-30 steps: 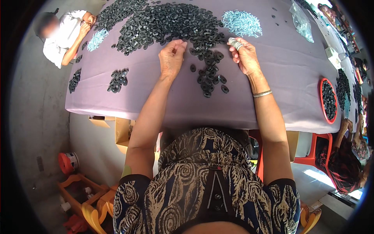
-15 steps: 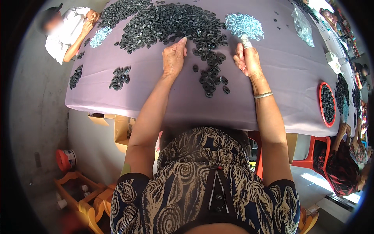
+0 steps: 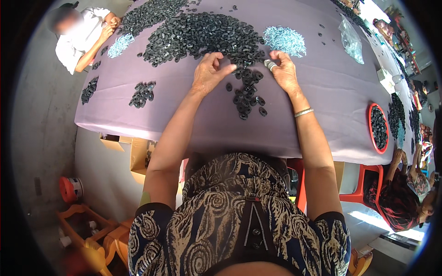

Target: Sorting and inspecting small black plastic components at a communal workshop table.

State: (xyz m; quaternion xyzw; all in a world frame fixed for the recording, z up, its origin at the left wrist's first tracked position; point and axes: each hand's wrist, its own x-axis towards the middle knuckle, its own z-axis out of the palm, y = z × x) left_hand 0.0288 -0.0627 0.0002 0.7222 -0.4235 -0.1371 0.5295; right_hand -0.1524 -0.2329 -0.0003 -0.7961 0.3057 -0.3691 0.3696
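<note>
My left hand [image 3: 209,74] is over the table at the near edge of a large pile of black oval plastic parts [image 3: 198,34]. Its thumb stretches to the right, apart from the bent fingers, and nothing shows between them. My right hand [image 3: 284,73] is just below a heap of small light-blue pieces [image 3: 285,40]. A pale wrapping covers its thumb [image 3: 270,64]; the bent forefinger stands apart from it, with no piece visible in the gap. Between my hands, a trail of loose black parts [image 3: 248,92] runs from the pile toward me.
A purple cloth [image 3: 184,122] covers the table. At left lies a small cluster of black parts [image 3: 142,94]; a person in white [image 3: 85,39] works beyond. To the right are a red basket [image 3: 371,133] of black parts and a clear plastic bag [image 3: 351,43]. Other people sit far right.
My right hand has drawn back from the blue heap and turned inward, its thumb now pointing left. My left thumb has swung right, away from the fingers. The view has shifted slightly.
</note>
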